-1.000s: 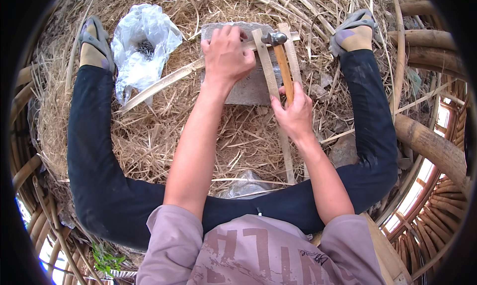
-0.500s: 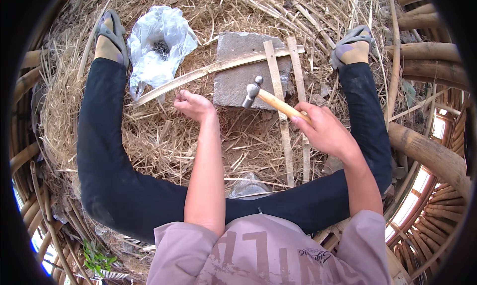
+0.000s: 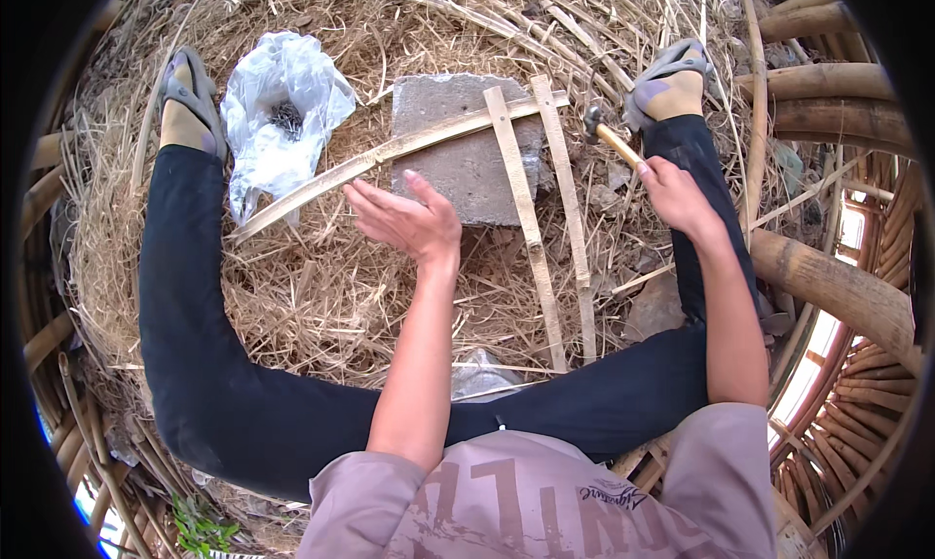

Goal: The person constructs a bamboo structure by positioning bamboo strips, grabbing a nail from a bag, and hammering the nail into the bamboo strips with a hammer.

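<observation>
My right hand (image 3: pixel 679 201) grips the wooden handle of a ball-peen hammer (image 3: pixel 619 147), its metal head raised beside my right foot. My left hand (image 3: pixel 414 218) is open, fingers spread, just below a long pale bamboo strip (image 3: pixel 336 176); I cannot tell if the fingertips touch it. That strip slants across a flat grey concrete slab (image 3: pixel 463 181). Two more strips, a left one (image 3: pixel 527 223) and a right one (image 3: pixel 573 218), run from the slab's right side toward my lap. Their upper ends meet or lie close to the slanting strip.
A clear plastic bag (image 3: pixel 282 67) holding small dark metal pieces (image 3: pixel 285 119), apparently nails, rests left of the slab. Dry straw (image 3: pixel 321 306) covers the ground. My legs stretch out on both sides. Thick bamboo poles (image 3: pixel 828 277) stand at the right.
My right hand has swung the hammer right, away from the slab. My left hand has opened from a closed pose and shifted slightly right. The view has moved a little.
</observation>
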Available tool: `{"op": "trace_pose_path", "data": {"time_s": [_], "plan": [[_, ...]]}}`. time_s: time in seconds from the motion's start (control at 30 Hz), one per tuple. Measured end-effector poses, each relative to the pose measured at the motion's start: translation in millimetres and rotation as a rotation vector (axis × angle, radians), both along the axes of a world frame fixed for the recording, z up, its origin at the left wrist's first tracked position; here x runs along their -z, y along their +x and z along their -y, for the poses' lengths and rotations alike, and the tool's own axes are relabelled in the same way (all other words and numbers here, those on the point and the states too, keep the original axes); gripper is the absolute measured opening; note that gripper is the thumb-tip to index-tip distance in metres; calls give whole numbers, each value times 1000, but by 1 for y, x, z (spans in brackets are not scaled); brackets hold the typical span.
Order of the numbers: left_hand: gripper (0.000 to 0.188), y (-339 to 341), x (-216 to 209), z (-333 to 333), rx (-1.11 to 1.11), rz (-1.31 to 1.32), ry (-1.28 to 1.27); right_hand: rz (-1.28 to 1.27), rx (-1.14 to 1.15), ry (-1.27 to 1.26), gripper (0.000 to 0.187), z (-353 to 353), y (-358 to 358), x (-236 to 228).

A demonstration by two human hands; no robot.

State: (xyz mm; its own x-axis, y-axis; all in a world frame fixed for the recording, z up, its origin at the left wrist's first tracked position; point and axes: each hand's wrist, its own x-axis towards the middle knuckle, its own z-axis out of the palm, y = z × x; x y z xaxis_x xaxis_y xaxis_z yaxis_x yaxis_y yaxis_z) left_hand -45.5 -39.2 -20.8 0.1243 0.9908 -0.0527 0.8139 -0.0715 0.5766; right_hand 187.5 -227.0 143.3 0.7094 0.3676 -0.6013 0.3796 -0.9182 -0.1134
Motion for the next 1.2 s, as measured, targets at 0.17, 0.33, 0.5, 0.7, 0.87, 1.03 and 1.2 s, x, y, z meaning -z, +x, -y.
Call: {"op": "trace_pose_path", "data": {"time_s": [0.17,0.33,0.5,0.7,0.87,1.03,1.2], "plan": [[89,18,-12,7,286,79,304,-7,95,140,37,-2,-24,39],[109,27,-18,3,517,-256,16,-204,365,253,32,-14,-42,58],[109,28,-16,5,519,-232,30,-211,326,272,24,-18,-44,53],[108,29,-14,3,523,-251,32,-94,203,422,32,-5,-50,72],[107,24,-10,1,527,-260,59,-48,151,361,36,-22,-55,58],[105,30,-6,6,536,-257,57,34,160,396,35,-9,-50,72],[96,25,-5,5,497,-213,183,11,184,362,37,-32,-50,45]]}}
